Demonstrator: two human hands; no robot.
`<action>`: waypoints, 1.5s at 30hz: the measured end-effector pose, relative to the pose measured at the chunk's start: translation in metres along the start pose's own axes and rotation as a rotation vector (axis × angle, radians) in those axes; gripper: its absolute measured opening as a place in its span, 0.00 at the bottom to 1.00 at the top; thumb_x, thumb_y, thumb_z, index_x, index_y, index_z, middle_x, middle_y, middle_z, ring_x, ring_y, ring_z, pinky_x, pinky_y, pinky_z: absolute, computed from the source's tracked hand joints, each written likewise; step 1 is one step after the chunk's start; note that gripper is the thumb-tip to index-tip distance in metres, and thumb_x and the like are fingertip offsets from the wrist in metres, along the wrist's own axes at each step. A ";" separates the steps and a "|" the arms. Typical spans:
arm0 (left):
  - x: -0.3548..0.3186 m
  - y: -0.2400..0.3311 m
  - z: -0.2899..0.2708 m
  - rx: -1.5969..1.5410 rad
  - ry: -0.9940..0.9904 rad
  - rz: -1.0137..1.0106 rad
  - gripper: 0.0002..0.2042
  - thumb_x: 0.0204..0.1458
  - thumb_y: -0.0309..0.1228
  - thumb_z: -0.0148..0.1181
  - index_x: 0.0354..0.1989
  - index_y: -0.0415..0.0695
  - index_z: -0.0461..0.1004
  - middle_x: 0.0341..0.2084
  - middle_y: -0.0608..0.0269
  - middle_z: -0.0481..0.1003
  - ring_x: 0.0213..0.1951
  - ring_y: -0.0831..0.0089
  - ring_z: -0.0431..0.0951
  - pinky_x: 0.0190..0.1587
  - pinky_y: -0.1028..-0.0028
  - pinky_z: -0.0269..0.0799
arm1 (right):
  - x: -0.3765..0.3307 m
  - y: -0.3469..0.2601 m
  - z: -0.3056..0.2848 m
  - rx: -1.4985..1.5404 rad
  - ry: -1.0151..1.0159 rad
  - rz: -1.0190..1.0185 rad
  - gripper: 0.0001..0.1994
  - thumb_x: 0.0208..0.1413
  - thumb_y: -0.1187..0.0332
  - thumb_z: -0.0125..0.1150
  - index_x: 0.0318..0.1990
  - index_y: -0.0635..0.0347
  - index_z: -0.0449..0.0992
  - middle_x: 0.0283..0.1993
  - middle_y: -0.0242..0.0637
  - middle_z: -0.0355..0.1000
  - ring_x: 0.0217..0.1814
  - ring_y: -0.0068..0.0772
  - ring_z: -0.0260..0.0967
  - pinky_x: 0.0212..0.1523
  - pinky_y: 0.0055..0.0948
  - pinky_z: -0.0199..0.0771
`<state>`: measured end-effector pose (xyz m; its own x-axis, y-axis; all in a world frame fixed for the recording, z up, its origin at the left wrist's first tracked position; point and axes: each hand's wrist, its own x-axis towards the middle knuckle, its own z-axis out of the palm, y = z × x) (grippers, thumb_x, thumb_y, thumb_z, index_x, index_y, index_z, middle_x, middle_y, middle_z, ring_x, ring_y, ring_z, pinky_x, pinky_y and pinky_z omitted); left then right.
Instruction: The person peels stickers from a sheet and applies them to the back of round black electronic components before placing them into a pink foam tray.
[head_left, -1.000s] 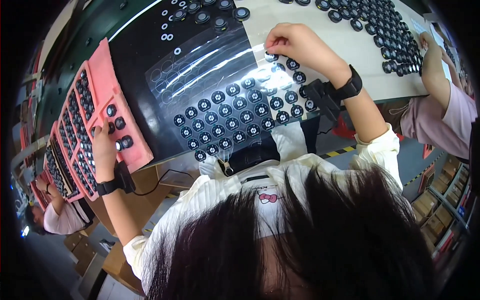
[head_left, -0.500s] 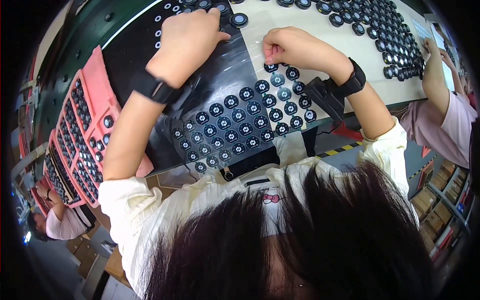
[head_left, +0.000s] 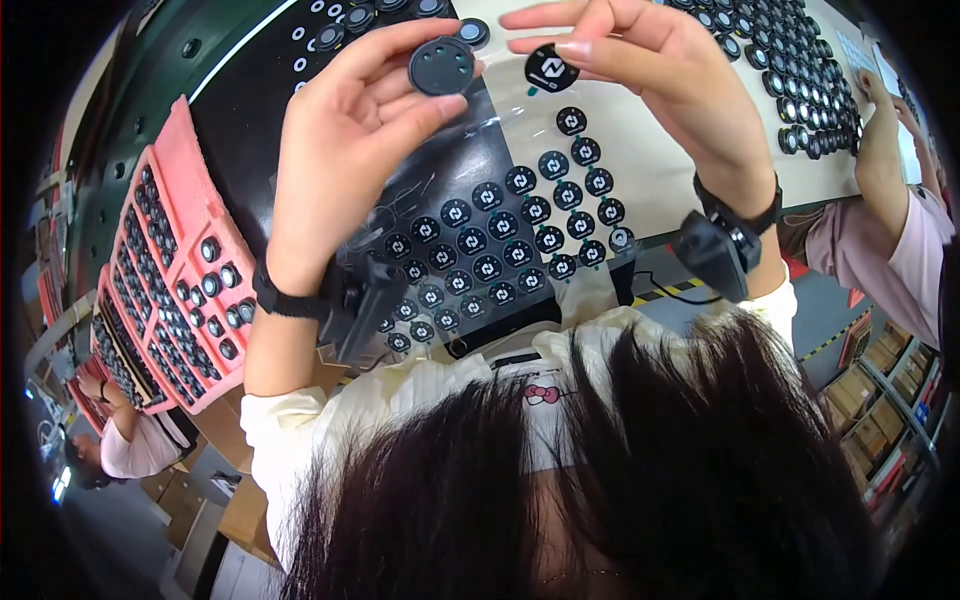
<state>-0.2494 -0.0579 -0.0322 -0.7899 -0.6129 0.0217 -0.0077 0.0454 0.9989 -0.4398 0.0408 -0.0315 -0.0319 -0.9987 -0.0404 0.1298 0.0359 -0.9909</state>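
Observation:
Between the thumb and fingers of my left hand (head_left: 350, 130) is a round black puck-shaped part (head_left: 441, 68), its flat face with small holes turned up. My right hand (head_left: 665, 70) pinches a round black sticker (head_left: 551, 70) with a white emblem between thumb and forefinger; a small greenish tab shows at its lower edge. The two pieces are held a short way apart above the table. Below my hands lies a clear sheet with rows of matching round stickers (head_left: 487, 267), partly over the table's near edge.
Pink foam trays (head_left: 150, 300) filled with small round parts stand at the left. Many finished-looking round pucks (head_left: 790, 85) sit in rows at the far right, and more pucks (head_left: 361, 16) lie beyond my left hand. A co-worker's arm (head_left: 880, 140) reaches in at the right.
My left hand has picked up a puck from the far side and brought it nearer, turned face up. My right hand has lifted a sticker off the sheet's far end.

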 end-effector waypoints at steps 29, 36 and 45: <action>-0.028 0.038 0.021 0.306 0.128 0.106 0.21 0.37 0.07 0.51 0.46 0.24 0.64 0.36 0.43 0.73 0.32 0.64 0.78 0.37 0.76 0.74 | -0.010 -0.036 0.038 -0.151 0.086 0.024 0.07 0.46 0.71 0.62 0.28 0.67 0.72 0.25 0.33 0.72 0.26 0.14 0.66 0.26 0.13 0.65; -0.026 0.036 0.021 0.207 0.131 0.058 0.22 0.36 0.08 0.52 0.46 0.23 0.64 0.36 0.43 0.73 0.32 0.65 0.77 0.37 0.76 0.74 | -0.013 -0.028 0.039 -0.096 0.100 -0.025 0.07 0.46 0.72 0.61 0.28 0.66 0.71 0.23 0.32 0.71 0.24 0.15 0.65 0.24 0.14 0.64; -0.032 0.036 0.026 0.836 -0.122 0.230 0.19 0.41 0.10 0.51 0.46 0.30 0.67 0.34 0.54 0.74 0.32 0.71 0.77 0.38 0.78 0.73 | -0.026 -0.017 0.048 -0.544 0.310 -0.188 0.14 0.42 0.71 0.64 0.34 0.66 0.67 0.33 0.43 0.69 0.30 0.38 0.69 0.32 0.28 0.70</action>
<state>-0.2398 -0.0162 0.0016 -0.8867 -0.4314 0.1665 -0.2501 0.7502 0.6120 -0.3941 0.0641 -0.0078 -0.3003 -0.9357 0.1849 -0.4231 -0.0431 -0.9051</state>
